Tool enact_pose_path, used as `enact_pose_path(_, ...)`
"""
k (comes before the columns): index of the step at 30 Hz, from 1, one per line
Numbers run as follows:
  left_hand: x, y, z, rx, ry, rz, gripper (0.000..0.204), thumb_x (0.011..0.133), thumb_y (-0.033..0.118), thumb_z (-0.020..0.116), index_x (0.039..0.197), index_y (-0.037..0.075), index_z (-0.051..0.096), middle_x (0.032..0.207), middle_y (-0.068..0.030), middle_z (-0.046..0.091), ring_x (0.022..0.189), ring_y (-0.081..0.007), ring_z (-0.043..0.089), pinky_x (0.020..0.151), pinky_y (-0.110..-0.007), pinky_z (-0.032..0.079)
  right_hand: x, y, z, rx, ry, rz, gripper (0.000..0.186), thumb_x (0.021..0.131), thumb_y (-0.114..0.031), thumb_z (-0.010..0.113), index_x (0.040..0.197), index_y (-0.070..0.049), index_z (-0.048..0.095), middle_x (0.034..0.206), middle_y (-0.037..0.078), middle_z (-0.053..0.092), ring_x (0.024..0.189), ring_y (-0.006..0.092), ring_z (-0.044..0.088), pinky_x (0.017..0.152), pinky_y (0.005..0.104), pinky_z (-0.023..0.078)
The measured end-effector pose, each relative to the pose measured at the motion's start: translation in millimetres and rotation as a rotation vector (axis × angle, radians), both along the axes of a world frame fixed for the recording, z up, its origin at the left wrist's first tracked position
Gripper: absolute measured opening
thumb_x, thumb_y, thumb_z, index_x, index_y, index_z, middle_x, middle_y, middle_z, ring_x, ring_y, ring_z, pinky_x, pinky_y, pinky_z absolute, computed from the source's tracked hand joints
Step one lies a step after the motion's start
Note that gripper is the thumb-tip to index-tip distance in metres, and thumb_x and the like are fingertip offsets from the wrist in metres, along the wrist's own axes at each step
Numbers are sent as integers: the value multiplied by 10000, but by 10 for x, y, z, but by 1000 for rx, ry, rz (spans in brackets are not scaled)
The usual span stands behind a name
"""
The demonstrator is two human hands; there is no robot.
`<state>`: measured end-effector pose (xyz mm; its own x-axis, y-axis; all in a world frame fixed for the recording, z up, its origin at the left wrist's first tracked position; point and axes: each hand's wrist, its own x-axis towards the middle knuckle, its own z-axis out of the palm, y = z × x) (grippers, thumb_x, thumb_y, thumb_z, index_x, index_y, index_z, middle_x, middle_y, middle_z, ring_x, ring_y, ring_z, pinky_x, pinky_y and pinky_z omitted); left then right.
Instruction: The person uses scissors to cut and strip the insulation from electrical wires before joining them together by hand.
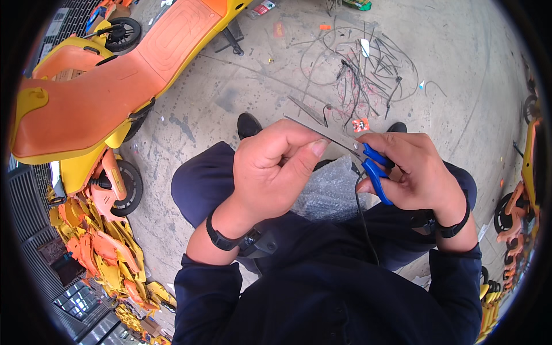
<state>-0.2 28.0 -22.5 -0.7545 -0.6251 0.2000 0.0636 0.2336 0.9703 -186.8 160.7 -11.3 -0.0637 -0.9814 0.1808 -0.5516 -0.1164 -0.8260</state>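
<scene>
I see the right hand (417, 169) clamped on blue-handled scissors (374, 169); the left hand (270, 172) pinches their blade tip. A small red label (360, 125) lies on the concrete beyond.

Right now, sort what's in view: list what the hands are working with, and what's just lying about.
In hand:
left hand pinching a thin strip
right hand on blue scissors
black wire
bubble wrap on the lap

Lying about:
wire scraps
orange scooter
plastic panels

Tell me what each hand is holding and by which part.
The right hand grips blue-handled scissors by the handle loops. The left hand is closed near the long blades; what it pinches cannot be told.
</scene>
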Motion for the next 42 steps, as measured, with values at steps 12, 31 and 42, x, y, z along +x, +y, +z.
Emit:
enact_pose_path(12,45,-17,43,-95,-10,-20,89,857,47,656,933,0,659,673,-4,583,537,-30,452,493,-185,353,-82,69,74,383,-547,218,387,749,-160,796,1034,34,620,699,20,610,603,56,544,523,212,411)
enact_pose_path(31,83,-1,23,53,75,-123,91,871,15,624,948,-22,656,679,-2,591,523,-13,428,476,-177,337,-75,117,68,418,-994,262,512,799,-280,767,1149,52,597,699,-26,569,631,31,517,557,184,397)
enact_pose_path(42,27,46,16,271,151,-45,97,902,-4,580,992,-35,599,770,15,589,575,20,393,512,-152,313,-216,63,108,318,-322,179,634,620,-179,866,1166,-10,592,886,61,643,705,152,583,552,242,436)
